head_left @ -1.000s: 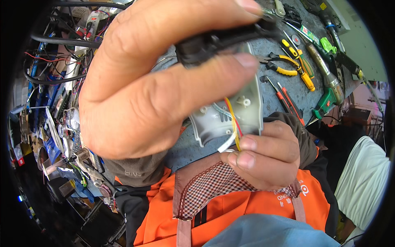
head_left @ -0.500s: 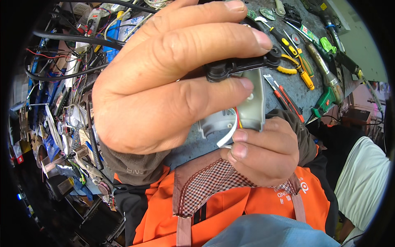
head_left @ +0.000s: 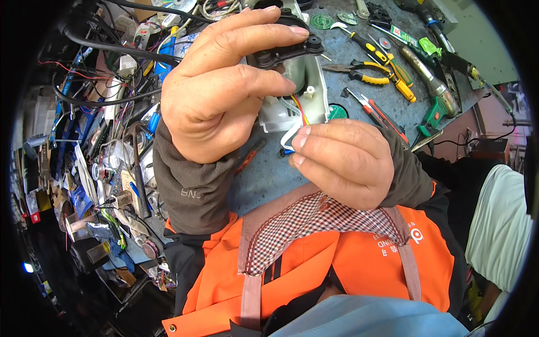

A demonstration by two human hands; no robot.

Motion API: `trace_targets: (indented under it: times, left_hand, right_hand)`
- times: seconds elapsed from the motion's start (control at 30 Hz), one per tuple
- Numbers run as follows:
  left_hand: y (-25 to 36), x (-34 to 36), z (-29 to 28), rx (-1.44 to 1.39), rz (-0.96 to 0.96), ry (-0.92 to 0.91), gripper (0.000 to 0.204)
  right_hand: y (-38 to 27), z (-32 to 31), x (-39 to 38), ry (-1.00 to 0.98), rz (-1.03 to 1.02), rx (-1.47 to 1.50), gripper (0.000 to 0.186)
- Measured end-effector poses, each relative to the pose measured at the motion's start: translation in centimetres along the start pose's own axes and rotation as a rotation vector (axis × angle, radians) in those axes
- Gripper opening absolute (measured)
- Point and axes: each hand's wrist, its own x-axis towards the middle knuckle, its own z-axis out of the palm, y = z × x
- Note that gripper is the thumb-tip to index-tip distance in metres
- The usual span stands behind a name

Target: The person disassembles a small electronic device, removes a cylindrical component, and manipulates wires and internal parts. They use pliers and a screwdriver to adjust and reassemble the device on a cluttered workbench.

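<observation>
My left hand (head_left: 213,95) grips a black plastic bracket (head_left: 289,48) with rounded screw bosses, fingers over its top and thumb beneath. Below and behind the bracket is a pale grey-white plastic housing (head_left: 318,101), its open inside facing me. Thin red, yellow and white wires (head_left: 303,115) run out of the housing. My right hand (head_left: 348,160) pinches these wires between thumb and forefinger, just below the housing's near edge. A small dark blue tip shows beside the fingertips. My left fingers hide part of the bracket.
Yellow-black pliers (head_left: 365,73), screwdrivers (head_left: 401,90), red-handled tweezers (head_left: 382,115) and a green-handled tool (head_left: 435,115) lie on the right of the grey bench (head_left: 258,185). Round green circuit boards (head_left: 321,21) are at the back. Tangled cables (head_left: 112,53) and clutter fill the left.
Both hands have moved lower in relation to the bench and away from me, with the bracket and housing. More of the housing's inside and wires shows. The pinch on the wires stays closed.
</observation>
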Motion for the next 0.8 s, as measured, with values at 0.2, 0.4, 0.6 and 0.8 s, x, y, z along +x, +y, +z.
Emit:
trace_targets:
  times: [0.2, 0.4, 0.6, 0.8]
  left_hand:
    - [-1.2, -0.6, 1.1, -0.106, 0.038, 0.083, 0.033]
    - [-1.2, -0.6, 0.8, -0.081, 0.034, 0.074, 0.033]
    - [-0.7, -0.5, 1.3, -0.049, 0.045, 0.087, 0.03]
    - [-0.5, -0.7, 1.3, -0.034, 0.025, 0.067, 0.027]
  right_hand:
    - [-0.4, -1.1, 0.5, -0.067, 0.024, -0.051, 0.028]
    - [0.5, -4.6, 3.2, 0.201, 0.369, -0.046, 0.036]
    - [4.6, -4.3, 4.9, -0.042, 0.717, 0.384, 0.067]
    - [6.5, -4.0, 5.0, -0.082, 0.628, 0.397, 0.057]
